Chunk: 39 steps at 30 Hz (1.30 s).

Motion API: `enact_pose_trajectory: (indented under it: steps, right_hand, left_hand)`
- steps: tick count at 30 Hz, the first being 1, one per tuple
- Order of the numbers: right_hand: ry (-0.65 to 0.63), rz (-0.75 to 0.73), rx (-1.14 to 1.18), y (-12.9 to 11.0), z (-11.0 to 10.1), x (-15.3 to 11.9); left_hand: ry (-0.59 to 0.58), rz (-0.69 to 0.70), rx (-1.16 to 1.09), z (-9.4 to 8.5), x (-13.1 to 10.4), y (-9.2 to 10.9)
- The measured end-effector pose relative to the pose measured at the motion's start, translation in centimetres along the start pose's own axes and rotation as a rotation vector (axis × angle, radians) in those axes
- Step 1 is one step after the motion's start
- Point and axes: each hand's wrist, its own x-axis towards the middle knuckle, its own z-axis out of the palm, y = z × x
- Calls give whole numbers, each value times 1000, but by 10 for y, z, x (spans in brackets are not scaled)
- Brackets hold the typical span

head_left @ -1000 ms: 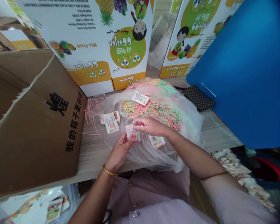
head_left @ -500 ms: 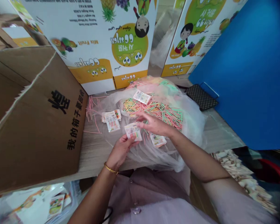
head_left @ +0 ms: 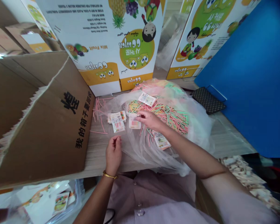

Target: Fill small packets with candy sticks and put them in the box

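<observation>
My right hand (head_left: 150,120) pinches a small clear sachet (head_left: 134,123) of candy sticks by its upper corner, above the near left edge of the stick pile. Lower left, over the bare tabletop, my left hand (head_left: 113,154) is closed, fingers curled together, and nothing shows in it. Just beyond it lies a small stack of filled sachets (head_left: 118,122). Loose pink, green and yellow candy sticks (head_left: 170,116) are heaped on a clear plastic bag (head_left: 200,127). One sachet (head_left: 147,99) rests on the heap, and more sachets (head_left: 161,141) lie beneath my right forearm.
An open brown carton (head_left: 77,124) stands at the left, printed white cartons (head_left: 100,74) at the back. Rising at the right is a blue panel (head_left: 247,93), with a dark checked pouch (head_left: 207,100) beside it. Below the table sits a clear bin (head_left: 78,194) of packets.
My left hand has let go of the sachet and drawn back left. The sachet is now in my right hand, slightly higher on the table. The view has shifted a little.
</observation>
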Motion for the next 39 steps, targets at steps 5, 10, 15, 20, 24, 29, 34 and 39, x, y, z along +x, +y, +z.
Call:
enact_pose_trajectory:
  steps: [5, 10, 15, 20, 24, 29, 34, 39]
  right_hand:
    - [-142, -43, -99, -20, 63, 49]
    - [13, -44, -241, -22, 82, 66]
    - [85, -28, -221, 3, 15, 30]
    - [166, 150, -459, 37, -50, -55]
    - [177, 294, -599, 59, -38, -108]
    - [190, 344, -650, 72, -10, -122]
    - [143, 272, -632, 73, -24, -122]
    - [295, 287, -525, 67, -48, -129]
  left_hand:
    - [-88, 391, 383, 1, -2, 8]
    - [-149, 475, 771, 14, -1, -3]
    - [-194, 462, 906, 19, 2, -14]
    - [-158, 482, 856, 20, 2, -16]
    - [-154, 518, 829, 19, 4, -13]
    - [-146, 580, 756, 18, 3, 3]
    - [-197, 603, 564, 20, -6, 17]
    - [-268, 472, 322, 22, -14, 35]
